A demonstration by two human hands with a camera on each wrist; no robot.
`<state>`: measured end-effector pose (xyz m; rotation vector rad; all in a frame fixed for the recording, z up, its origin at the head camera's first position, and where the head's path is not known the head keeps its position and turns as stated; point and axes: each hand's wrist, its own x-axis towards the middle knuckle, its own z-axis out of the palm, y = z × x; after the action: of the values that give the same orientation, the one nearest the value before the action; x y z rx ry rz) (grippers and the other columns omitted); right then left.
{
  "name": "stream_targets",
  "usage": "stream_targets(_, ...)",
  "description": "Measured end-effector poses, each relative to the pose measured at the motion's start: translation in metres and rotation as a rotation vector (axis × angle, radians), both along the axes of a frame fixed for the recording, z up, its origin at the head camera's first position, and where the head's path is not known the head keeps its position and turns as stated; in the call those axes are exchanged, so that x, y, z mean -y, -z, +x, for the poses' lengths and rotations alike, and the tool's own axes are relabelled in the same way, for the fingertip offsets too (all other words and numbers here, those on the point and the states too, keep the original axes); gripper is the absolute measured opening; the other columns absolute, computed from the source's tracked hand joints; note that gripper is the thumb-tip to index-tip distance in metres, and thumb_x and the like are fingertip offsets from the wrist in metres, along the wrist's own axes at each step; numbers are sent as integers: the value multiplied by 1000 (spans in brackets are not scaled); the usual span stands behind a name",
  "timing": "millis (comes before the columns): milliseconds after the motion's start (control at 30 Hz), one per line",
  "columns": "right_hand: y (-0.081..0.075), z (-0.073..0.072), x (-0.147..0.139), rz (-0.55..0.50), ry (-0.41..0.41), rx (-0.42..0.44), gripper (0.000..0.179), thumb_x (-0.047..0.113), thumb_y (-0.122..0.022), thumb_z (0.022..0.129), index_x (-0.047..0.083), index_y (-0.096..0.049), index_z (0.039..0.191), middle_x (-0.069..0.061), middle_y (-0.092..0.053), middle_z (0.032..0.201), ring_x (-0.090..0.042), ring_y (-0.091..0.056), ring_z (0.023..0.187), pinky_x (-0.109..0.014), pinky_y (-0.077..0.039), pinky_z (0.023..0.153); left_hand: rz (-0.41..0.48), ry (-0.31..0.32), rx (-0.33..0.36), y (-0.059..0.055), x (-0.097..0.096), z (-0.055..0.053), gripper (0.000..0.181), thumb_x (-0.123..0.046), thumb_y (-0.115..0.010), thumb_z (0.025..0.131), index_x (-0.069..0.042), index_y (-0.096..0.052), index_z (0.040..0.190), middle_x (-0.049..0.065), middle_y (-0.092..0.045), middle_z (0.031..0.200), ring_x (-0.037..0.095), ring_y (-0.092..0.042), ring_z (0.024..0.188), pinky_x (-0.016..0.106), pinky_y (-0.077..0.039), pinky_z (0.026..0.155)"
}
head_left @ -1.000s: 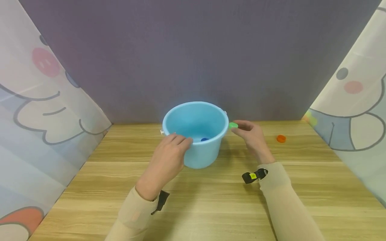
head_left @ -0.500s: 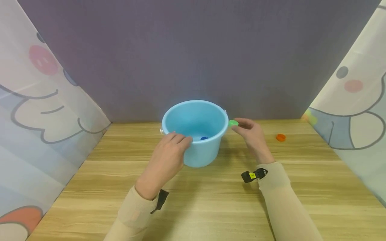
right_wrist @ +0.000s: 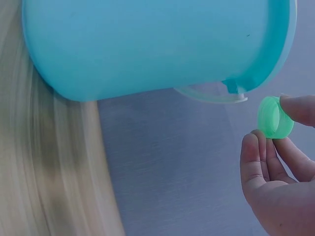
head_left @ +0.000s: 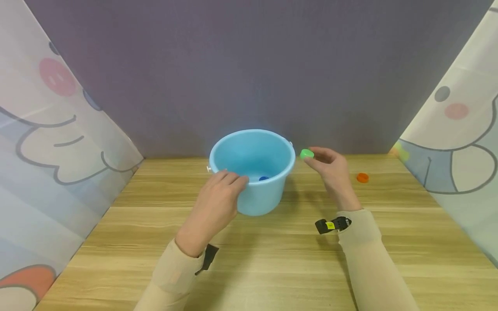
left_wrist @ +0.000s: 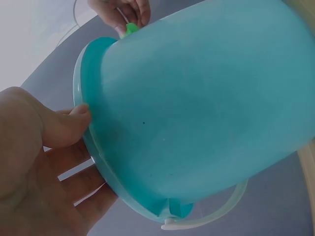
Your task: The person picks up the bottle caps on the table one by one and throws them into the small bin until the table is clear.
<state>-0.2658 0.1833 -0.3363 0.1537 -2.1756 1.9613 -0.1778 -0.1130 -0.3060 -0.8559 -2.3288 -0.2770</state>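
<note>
A light blue bucket (head_left: pixel 260 198) stands upright on the wooden table. My left hand (head_left: pixel 218 196) grips its near rim, thumb outside and fingers over the edge, as the left wrist view shows. Between thumb and fingers my right hand (head_left: pixel 330 168) pinches a green bottle cap (head_left: pixel 307 154), just right of the bucket's rim and apart from it. In the right wrist view the green cap (right_wrist: pixel 275 118) turns its hollow side to the camera. Inside the bucket lies a blue cap (head_left: pixel 263 178), partly hidden by the near rim.
An orange bottle cap (head_left: pixel 362 177) lies on the table (head_left: pixel 295 268) to the right of my right hand. A dark grey wall (head_left: pixel 249 65) rises behind the table. Curtains with cartoon prints hang at both sides. The bucket's white handle (left_wrist: pixel 221 211) hangs at the far side.
My right hand has lifted slightly and shifted a little right with the green cap, away from the bucket's rim. My left hand and the bucket have stayed in place.
</note>
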Motion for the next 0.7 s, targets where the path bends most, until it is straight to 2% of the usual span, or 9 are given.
stream_targets(267, -8, 4, 5, -24, -16, -60, 47, 24, -79, 90, 1, -65, 128, -3, -64, 116, -19, -56, 106, -26, -50, 88, 6, -11, -10, 0, 0, 0, 37, 18, -65, 76, -3, -71, 105, 9, -71, 94, 29, -62, 89, 39, -53, 82)
stream_targets(700, -21, 17, 14, -15, -55, -171, 40, 16, -77, 92, -1, -66, 126, -4, -69, 114, -22, -64, 103, -24, -55, 88, 8, -3, 5, 0, 0, 0, 42, 21, -64, 74, -3, -72, 106, 9, -71, 95, 28, -61, 91, 39, -54, 83)
